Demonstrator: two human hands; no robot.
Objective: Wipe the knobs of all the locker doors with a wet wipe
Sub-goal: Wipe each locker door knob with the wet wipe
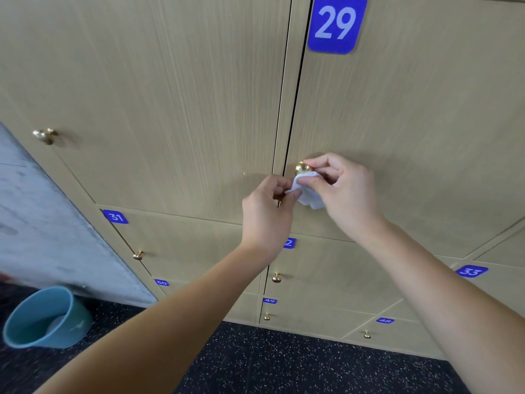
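— What do our fingers have?
— Our right hand (pixel 345 191) pinches the wipe (pixel 308 194) against the knob (pixel 302 168) of door 29 (pixel 412 123); our left hand (pixel 267 211) pinches its left corner.
— And the wipe itself?
— White, crumpled, hanging just under the knob. The knob is round, shiny gold, pointing straight out from the door near its left edge.

A teal bucket (pixel 42 318) sits on the dark speckled floor (pixel 284 365), tucked beside the grey concrete wall (pixel 42 223).
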